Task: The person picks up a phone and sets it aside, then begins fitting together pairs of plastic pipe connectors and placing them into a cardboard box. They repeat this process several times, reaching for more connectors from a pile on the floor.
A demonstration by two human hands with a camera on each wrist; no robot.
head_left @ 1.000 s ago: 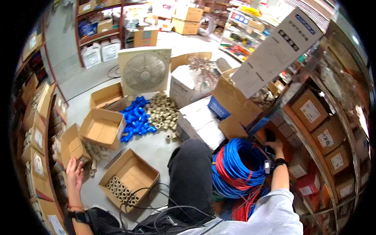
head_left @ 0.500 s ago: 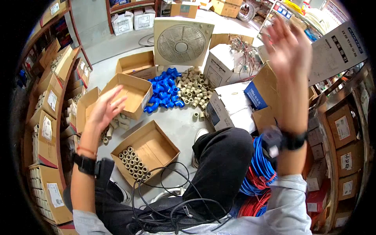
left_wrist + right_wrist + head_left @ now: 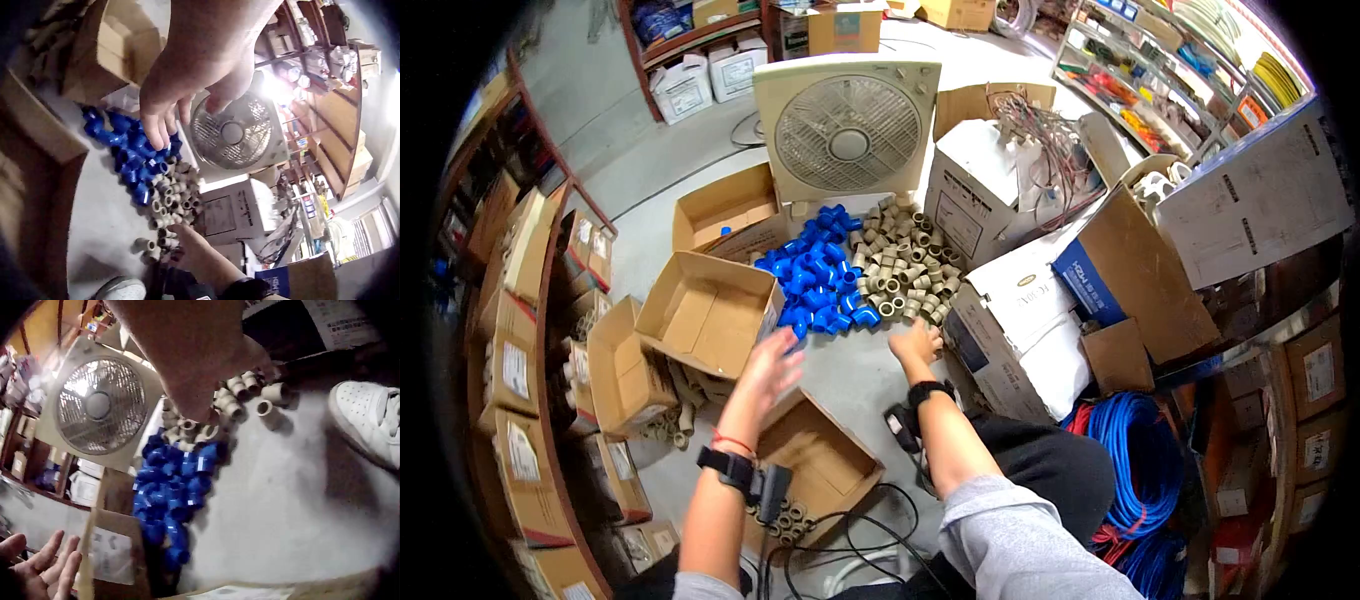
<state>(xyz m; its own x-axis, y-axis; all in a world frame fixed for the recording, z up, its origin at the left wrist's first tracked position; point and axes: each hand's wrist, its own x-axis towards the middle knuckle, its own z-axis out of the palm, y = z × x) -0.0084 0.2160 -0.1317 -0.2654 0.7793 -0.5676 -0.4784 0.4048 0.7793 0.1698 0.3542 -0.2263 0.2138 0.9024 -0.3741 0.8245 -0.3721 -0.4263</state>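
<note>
My right hand [image 3: 916,345] reaches down to the near edge of a pile of beige pipe fittings [image 3: 905,250] on the floor. In the right wrist view its fingertips are hidden behind the hand, right among the fittings. A heap of blue pipe elbows [image 3: 815,275] lies to the left of the beige ones. My left hand [image 3: 770,370], fingers spread and holding nothing, hovers in front of the blue heap. Below it sits an open cardboard box [image 3: 830,440], partly covered by my left arm, with beige fittings [image 3: 790,522] in its near end.
A box fan [image 3: 848,130] stands behind the piles. Open cartons [image 3: 708,310] lie at the left, beside a loaded shelf [image 3: 550,420]. At the right are a white box [image 3: 1010,340] and coiled blue cable [image 3: 1135,460]. Black cables [image 3: 880,520] loop over my lap.
My right hand has come from the cable coil at the right, up through the air, then down to the beige fittings. My left hand has moved right and forward towards the blue heap.
</note>
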